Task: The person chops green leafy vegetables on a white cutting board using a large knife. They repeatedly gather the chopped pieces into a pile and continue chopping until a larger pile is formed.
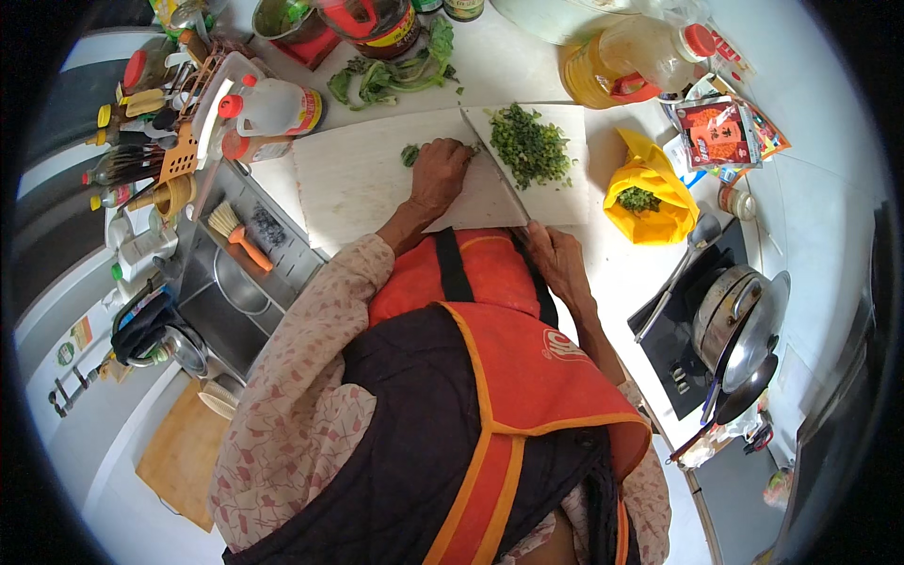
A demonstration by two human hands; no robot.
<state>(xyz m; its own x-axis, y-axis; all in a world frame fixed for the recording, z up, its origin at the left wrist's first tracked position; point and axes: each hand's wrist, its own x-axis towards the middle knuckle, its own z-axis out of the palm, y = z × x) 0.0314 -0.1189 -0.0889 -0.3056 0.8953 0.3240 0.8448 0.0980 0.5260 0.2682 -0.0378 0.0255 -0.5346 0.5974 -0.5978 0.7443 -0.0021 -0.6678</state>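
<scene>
A white cutting board [353,183] lies before me on the counter. My left hand [439,173] rests on it with curled fingers, pressing down a small bunch of leafy greens [409,155], mostly hidden beneath the hand. By its handle, my right hand [554,258] grips a kitchen knife [503,171] at the board's near edge. The blade runs obliquely away across the board, its far part close to the left fingertips. Right of the blade sits a heap of chopped greens [528,145], with loose bits around it.
Whole leafy stalks [395,74] lie beyond the board. At right stand a yellow bag [653,187] holding chopped greens, an oil jug [614,63] and a lidded pot [720,318] on a black cooktop. On the left are white jugs [272,106] and a sink [226,304] with an orange-handled brush [244,240].
</scene>
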